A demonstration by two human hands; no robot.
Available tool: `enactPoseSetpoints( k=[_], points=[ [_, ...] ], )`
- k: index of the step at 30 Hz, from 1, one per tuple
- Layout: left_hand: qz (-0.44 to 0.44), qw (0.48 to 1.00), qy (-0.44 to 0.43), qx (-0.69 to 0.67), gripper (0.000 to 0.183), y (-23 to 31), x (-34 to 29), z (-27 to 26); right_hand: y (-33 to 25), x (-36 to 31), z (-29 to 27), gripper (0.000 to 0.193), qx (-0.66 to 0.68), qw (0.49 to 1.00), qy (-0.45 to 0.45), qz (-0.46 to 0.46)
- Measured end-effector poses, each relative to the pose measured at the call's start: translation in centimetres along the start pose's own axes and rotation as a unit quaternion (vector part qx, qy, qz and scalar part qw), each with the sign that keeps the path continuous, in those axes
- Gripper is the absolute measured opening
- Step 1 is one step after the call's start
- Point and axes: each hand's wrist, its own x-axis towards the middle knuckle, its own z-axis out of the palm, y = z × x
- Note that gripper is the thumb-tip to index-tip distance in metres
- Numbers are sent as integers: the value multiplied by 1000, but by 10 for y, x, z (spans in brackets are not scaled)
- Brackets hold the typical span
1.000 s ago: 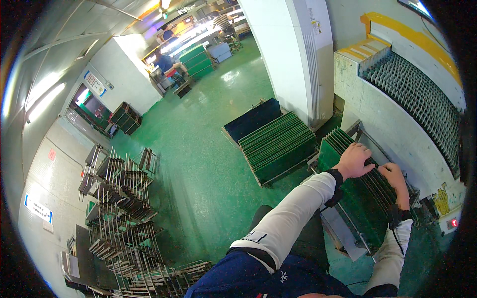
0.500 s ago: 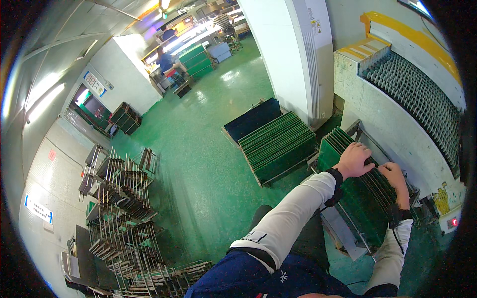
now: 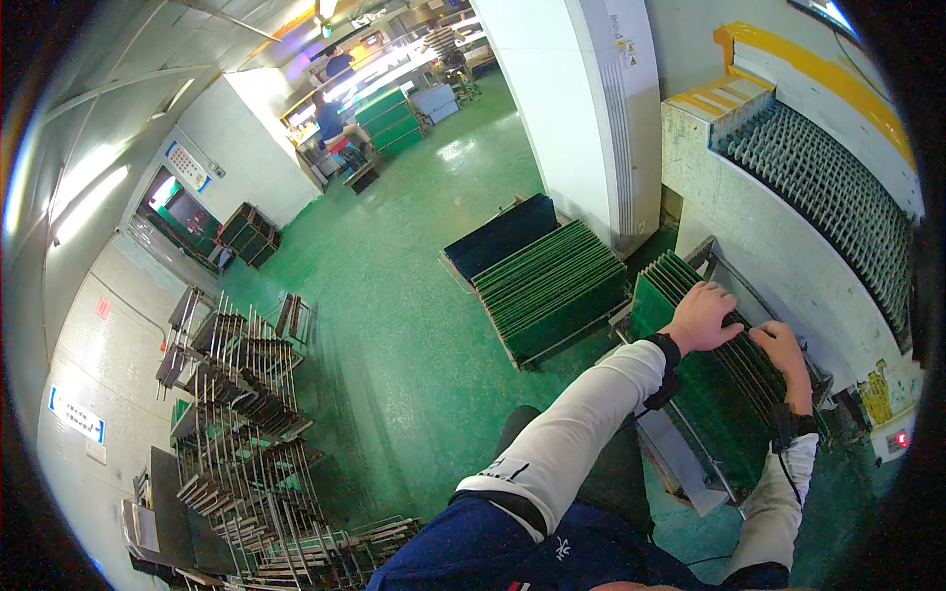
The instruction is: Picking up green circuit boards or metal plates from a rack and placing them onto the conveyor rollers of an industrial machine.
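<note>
A rack of thin green panels (image 3: 724,399), standing on edge in a close row, is right in front of me at the lower right. My left hand (image 3: 702,317) lies over the top edges of the panels, its fingers curled down onto them. Just to its right, my right hand (image 3: 781,350) grips panel edges at the rack's far side, with fingers bent. The two hands' fingertips are close together but apart. Exactly how many panels each hand pinches is hidden by the fingers.
A second rack of green panels (image 3: 552,291) stands on the green floor (image 3: 394,295) ahead, beside a tall white cabinet (image 3: 576,108). On the right is a machine with a bed of rollers (image 3: 823,197). Empty metal racks (image 3: 246,424) crowd the left. People (image 3: 330,118) sit far back.
</note>
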Motion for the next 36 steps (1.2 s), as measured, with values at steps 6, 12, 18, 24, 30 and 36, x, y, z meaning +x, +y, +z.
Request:
enactPoseSetpoints(
  k=[6,12,18,24,30,36],
  points=[
    [-3,1000,-2,9,40,0,0,1,9,3,2,36,6,1000,6,8],
    [1,1000,1,8,41,0,1,1,9,3,2,35,12,1000,6,10],
    [4,1000,8,2,40,1,0,1,2,0,1,34,23,1000,2,15],
    [6,1000,15,-1,39,0,0,2,-2,-1,0,33,3,1000,5,-1],
    [0,1000,12,1,38,0,-1,1,-1,0,2,34,4,1000,9,-1],
    [3,1000,7,4,38,1,0,1,4,1,2,33,20,1000,9,6]
  ],
)
